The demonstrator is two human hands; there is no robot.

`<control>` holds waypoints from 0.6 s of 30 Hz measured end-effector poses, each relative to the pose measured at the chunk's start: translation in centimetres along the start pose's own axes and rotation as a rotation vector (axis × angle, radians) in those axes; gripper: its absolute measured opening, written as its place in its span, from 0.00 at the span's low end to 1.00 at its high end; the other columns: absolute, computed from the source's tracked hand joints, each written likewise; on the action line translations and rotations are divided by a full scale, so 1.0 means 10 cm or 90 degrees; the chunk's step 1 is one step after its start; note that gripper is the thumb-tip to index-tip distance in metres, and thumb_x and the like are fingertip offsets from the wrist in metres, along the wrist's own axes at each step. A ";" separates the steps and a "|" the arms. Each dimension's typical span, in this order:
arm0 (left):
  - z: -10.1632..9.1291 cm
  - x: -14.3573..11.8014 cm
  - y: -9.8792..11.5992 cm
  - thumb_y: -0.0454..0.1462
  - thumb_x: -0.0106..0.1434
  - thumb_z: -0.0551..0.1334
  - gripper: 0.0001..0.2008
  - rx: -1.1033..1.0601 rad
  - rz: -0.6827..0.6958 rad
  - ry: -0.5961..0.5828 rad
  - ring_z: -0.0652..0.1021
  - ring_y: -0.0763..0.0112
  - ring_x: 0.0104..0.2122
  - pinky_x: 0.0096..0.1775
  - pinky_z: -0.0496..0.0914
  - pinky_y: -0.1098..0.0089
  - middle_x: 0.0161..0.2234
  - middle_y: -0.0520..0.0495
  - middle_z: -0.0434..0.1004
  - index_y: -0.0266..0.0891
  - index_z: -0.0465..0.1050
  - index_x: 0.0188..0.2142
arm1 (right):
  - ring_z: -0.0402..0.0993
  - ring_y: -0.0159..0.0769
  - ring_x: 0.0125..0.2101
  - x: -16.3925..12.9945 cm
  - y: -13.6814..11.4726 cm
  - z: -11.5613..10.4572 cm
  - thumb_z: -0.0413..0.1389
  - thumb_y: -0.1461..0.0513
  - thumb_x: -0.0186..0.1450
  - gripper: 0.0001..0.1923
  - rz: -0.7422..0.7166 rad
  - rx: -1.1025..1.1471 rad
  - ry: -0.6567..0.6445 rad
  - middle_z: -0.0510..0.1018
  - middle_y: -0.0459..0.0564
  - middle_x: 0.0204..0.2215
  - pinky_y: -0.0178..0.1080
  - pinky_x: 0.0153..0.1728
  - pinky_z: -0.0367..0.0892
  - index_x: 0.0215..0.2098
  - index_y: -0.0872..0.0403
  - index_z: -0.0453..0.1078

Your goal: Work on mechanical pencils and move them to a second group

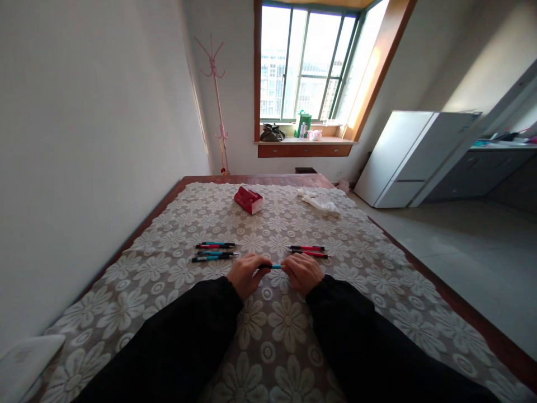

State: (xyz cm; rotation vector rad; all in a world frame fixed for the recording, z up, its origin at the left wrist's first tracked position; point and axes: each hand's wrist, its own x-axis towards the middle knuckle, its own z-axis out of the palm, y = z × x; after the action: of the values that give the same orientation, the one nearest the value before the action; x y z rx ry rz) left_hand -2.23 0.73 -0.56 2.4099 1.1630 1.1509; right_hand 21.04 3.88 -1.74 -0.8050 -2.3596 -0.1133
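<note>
Basically the left hand (244, 274) and right hand (301, 272) each pinch one end of a blue pen (271, 266) just above the floral lace bedcover (277, 324), a light, stiff, smooth-barrelled thing that looks best gripped at both ends, more pens (215, 251) lying just left

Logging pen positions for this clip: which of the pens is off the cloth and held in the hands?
The blue pen, gripped at its ends by the left hand and right hand. The four pens at left and two red pens at right lie on the floral cloth.
</note>
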 end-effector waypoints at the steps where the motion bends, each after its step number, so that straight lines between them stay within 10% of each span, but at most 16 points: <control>1: 0.00 0.00 0.00 0.33 0.67 0.64 0.04 0.001 -0.003 0.000 0.79 0.70 0.35 0.40 0.74 0.71 0.35 0.48 0.80 0.40 0.77 0.41 | 0.73 0.36 0.31 0.00 0.00 0.00 0.47 0.54 0.76 0.15 0.001 0.000 0.003 0.80 0.49 0.30 0.39 0.35 0.60 0.39 0.53 0.72; 18: 0.01 -0.01 -0.01 0.35 0.67 0.61 0.05 -0.038 -0.061 -0.010 0.78 0.70 0.33 0.38 0.72 0.70 0.33 0.49 0.80 0.41 0.77 0.39 | 0.67 0.36 0.31 0.03 -0.03 -0.03 0.50 0.54 0.75 0.15 -0.022 -0.002 0.031 0.77 0.47 0.28 0.41 0.36 0.54 0.36 0.53 0.71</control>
State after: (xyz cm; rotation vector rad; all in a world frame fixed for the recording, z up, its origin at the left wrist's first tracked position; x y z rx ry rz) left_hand -2.22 0.73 -0.67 2.2892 1.2085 1.1178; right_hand 20.89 3.72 -1.32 -0.7546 -2.3285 -0.1502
